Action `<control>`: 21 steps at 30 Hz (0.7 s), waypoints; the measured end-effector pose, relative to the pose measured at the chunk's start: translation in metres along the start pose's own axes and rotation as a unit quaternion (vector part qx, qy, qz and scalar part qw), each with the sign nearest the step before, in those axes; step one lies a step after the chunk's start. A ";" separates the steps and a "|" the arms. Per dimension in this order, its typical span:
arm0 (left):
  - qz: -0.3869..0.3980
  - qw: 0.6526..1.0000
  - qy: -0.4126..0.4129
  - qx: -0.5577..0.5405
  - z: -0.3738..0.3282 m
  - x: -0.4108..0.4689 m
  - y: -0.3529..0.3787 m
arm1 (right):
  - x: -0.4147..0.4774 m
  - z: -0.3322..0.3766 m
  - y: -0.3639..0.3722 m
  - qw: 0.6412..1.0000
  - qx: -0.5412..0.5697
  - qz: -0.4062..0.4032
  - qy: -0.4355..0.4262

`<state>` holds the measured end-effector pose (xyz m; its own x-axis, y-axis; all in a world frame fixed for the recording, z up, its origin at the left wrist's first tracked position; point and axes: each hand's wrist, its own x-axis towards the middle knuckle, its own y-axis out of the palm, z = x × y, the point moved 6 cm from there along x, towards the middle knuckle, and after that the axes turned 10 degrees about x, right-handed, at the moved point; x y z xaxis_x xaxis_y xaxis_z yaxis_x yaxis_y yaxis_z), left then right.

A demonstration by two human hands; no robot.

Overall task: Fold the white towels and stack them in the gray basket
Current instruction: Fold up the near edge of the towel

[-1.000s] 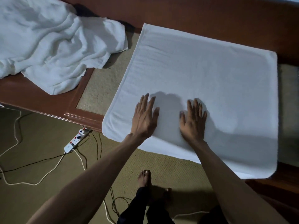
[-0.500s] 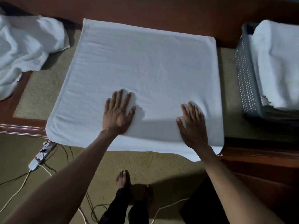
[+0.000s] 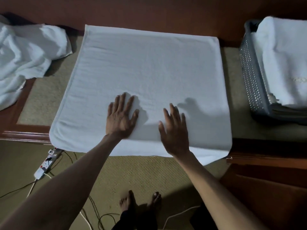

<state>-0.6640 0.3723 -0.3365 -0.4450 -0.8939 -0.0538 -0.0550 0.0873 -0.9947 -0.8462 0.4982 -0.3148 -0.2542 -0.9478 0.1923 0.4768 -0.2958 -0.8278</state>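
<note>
My left hand [image 3: 121, 117] presses flat, fingers straight, on the white towel [image 3: 149, 72] spread on the table [image 3: 25, 135]. My right hand [image 3: 174, 130], blurred, lies spread beside it, perhaps touching. The gray basket [image 3: 250, 80] stands right, holding folded towels [image 3: 285, 60].

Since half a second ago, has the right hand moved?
Yes: right hand shifted left on the flat towel, away from its right edge, toward the left hand.
</note>
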 end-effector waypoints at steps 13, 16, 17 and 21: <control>-0.038 0.994 0.098 0.025 0.056 -0.053 -0.005 | -0.025 -0.002 0.012 0.996 -0.070 -0.031 -0.042; -0.005 0.998 0.035 0.057 0.137 -0.069 -0.011 | -0.025 0.002 0.011 0.996 -0.072 -0.039 -0.039; 0.004 0.998 0.023 0.063 0.161 -0.074 -0.013 | -0.025 0.003 0.012 0.996 -0.071 -0.033 -0.036; 0.018 0.999 -0.007 0.042 0.213 -0.085 -0.020 | -0.024 0.007 0.011 0.997 -0.067 -0.022 -0.016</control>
<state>-0.4343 0.3532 -0.3304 -0.4328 -0.8969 -0.0908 0.0362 0.0833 -0.9959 -0.8289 0.5171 -0.3248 -0.2443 -0.9383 0.2449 0.3484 -0.3206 -0.8808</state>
